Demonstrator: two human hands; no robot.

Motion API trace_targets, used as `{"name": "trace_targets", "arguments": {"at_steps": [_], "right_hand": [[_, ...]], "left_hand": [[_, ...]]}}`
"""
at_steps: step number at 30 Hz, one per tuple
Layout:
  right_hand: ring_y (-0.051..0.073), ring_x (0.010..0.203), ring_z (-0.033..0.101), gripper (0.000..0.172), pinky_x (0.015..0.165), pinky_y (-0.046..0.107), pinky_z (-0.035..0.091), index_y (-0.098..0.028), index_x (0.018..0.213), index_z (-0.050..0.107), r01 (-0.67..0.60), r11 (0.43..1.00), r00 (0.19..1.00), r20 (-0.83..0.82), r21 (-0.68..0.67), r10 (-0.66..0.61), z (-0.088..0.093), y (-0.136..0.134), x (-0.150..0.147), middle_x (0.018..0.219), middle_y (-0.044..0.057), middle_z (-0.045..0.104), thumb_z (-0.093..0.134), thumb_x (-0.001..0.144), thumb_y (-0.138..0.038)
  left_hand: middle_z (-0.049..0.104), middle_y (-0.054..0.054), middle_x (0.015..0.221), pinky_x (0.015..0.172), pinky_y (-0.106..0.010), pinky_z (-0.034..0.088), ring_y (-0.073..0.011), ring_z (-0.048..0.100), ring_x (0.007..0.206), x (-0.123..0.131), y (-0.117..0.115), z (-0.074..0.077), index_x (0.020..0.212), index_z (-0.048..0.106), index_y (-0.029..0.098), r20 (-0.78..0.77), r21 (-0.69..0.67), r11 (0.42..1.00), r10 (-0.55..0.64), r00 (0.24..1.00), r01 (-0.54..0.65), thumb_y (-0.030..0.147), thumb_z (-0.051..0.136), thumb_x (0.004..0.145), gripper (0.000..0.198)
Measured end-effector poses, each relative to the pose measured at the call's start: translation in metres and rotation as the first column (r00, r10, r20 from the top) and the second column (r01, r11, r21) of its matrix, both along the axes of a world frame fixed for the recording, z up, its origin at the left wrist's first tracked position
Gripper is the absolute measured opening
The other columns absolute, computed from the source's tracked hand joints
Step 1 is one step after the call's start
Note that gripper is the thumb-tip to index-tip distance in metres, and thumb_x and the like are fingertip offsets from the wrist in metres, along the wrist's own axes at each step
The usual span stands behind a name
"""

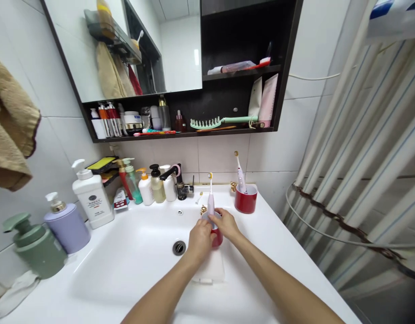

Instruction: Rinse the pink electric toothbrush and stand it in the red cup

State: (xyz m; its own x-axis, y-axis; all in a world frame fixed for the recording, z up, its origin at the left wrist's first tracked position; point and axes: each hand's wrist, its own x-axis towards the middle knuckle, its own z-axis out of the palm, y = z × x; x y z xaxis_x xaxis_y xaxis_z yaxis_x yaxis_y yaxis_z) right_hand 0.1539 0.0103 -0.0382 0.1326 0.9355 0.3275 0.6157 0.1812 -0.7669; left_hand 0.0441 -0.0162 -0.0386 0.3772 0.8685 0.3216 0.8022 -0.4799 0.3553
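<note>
Left hand (199,239) and right hand (227,224) both wrapped round red cup (217,238), held over sink (126,252), just beside drain (179,247). Toothbrush (210,198) stands upright inside. Judgement: keep cup level, grip low, so brush doesn't tip.

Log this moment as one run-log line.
left hand: grips red round cup | right hand: holds cup's other side | pale pink electric toothbrush: upright in cup | place: over white ceramic sink

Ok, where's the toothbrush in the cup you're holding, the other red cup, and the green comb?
Held toothbrush (211,206): head view, on its handle.
Other red cup (246,203): head view, on its front wall.
Green comb (207,123): head view, on its toothed head.
</note>
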Motion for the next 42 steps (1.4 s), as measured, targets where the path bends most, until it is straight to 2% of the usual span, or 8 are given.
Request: {"name": "trace_targets", "arguments": {"at_steps": [9, 16, 19, 22, 28, 35, 39, 42], "right_hand": [[0.016, 0.072, 0.051, 0.023, 0.065, 0.026, 0.037, -0.017, 0.075, 0.053, -0.077, 0.993, 0.996, 0.038, -0.091, 0.081, -0.011, -0.011, -0.02, 0.078, 0.004, 0.058, 0.05, 0.057, -0.031], [0.015, 0.067, 0.052, 0.015, 0.063, 0.026, 0.038, -0.017, 0.071, 0.051, -0.088, 0.995, 0.996, -0.004, -0.036, 0.088, 0.003, -0.016, -0.034, 0.071, 0.004, 0.058, 0.047, 0.059, -0.026], [0.014, 0.073, 0.051, 0.023, 0.066, 0.024, 0.038, -0.016, 0.084, 0.046, -0.1, 0.994, 0.993, -0.054, 0.042, 0.102, 0.025, -0.023, -0.032, 0.078, 0.005, 0.056, 0.042, 0.064, -0.027], [0.013, 0.075, 0.05, 0.03, 0.067, 0.023, 0.039, -0.017, 0.095, 0.04, -0.127, 0.986, 0.985, -0.101, 0.106, 0.138, 0.044, -0.038, -0.028, 0.085, 0.004, 0.053, 0.039, 0.068, -0.031], [0.008, 0.043, 0.042, 0.026, 0.042, 0.02, 0.036, -0.016, 0.082, 0.044, -0.412, 0.896, 0.856, -0.407, -0.163, 0.32, 0.028, -0.077, -0.035, 0.054, -0.002, 0.046, 0.032, 0.071, -0.037], [0.006, 0.044, 0.041, 0.021, 0.041, 0.019, 0.036, -0.018, 0.078, 0.04, -0.564, 0.724, 0.78, -0.544, -0.397, 0.31, 0.001, -0.084, -0.044, 0.06, -0.003, 0.043, 0.036, 0.069, -0.036], [0.005, 0.04, 0.039, 0.018, 0.037, 0.017, 0.033, -0.019, 0.082, 0.039, -0.496, 0.77, 0.845, -0.427, -0.4, 0.322, 0.0, -0.081, -0.044, 0.057, -0.004, 0.039, 0.035, 0.07, -0.031], [0.005, 0.04, 0.038, 0.018, 0.037, 0.017, 0.033, -0.018, 0.079, 0.038, -0.534, 0.723, 0.814, -0.495, -0.437, 0.302, 0.003, -0.081, -0.045, 0.058, -0.004, 0.039, 0.031, 0.071, -0.033]], "left_hand": [[0.052, -0.004, 0.076, 0.071, -0.03, 0.035, -0.0189, 0.043, 0.082, -0.014, -0.019, -0.021, 0.063, 0.054, 0.018, 0.2, -0.038, 0.999, -0.009, 0.98, 0.017, 0.008, 0.043, 0.057, 0.016], [0.053, -0.005, 0.077, 0.074, -0.032, 0.034, -0.0176, 0.045, 0.078, -0.022, -0.018, -0.013, 0.07, 0.053, 0.016, 0.335, 0.016, 1.0, 0.006, 0.942, -0.013, 0.013, 0.046, 0.058, 0.014], [0.053, -0.004, 0.078, 0.073, -0.03, 0.035, -0.0149, 0.046, 0.078, -0.03, -0.011, -0.005, 0.075, 0.051, 0.016, 0.623, 0.033, 0.997, 0.03, 0.781, -0.065, 0.019, 0.044, 0.063, 0.014], [0.053, -0.005, 0.075, 0.071, -0.028, 0.037, -0.0132, 0.049, 0.074, -0.037, -0.001, 0.0, 0.076, 0.05, 0.015, 0.866, -0.112, 0.994, 0.107, 0.489, -0.02, 0.027, 0.043, 0.066, 0.017], [0.056, -0.007, 0.071, 0.065, -0.028, 0.039, -0.013, 0.053, 0.065, -0.037, 0.002, 0.004, 0.079, 0.049, 0.012, 0.943, -0.286, 0.84, 0.332, -0.019, 0.462, 0.037, 0.044, 0.065, 0.029], [0.054, -0.002, 0.052, 0.058, -0.023, 0.04, -0.0106, 0.054, 0.051, -0.037, 0.003, 0.0, 0.063, 0.048, 0.012, 0.867, -0.387, 0.792, 0.486, -0.105, 0.472, 0.024, 0.05, 0.062, 0.012], [0.055, -0.002, 0.052, 0.056, -0.023, 0.041, -0.0104, 0.054, 0.051, -0.036, 0.008, -0.002, 0.062, 0.047, 0.012, 0.828, -0.44, 0.802, 0.537, -0.164, 0.403, 0.017, 0.043, 0.066, 0.008], [0.053, -0.001, 0.05, 0.055, -0.023, 0.042, -0.0099, 0.053, 0.048, -0.034, 0.01, -0.002, 0.06, 0.046, 0.012, 0.805, -0.468, 0.8, 0.561, -0.191, 0.376, 0.016, 0.042, 0.067, 0.009]]}}
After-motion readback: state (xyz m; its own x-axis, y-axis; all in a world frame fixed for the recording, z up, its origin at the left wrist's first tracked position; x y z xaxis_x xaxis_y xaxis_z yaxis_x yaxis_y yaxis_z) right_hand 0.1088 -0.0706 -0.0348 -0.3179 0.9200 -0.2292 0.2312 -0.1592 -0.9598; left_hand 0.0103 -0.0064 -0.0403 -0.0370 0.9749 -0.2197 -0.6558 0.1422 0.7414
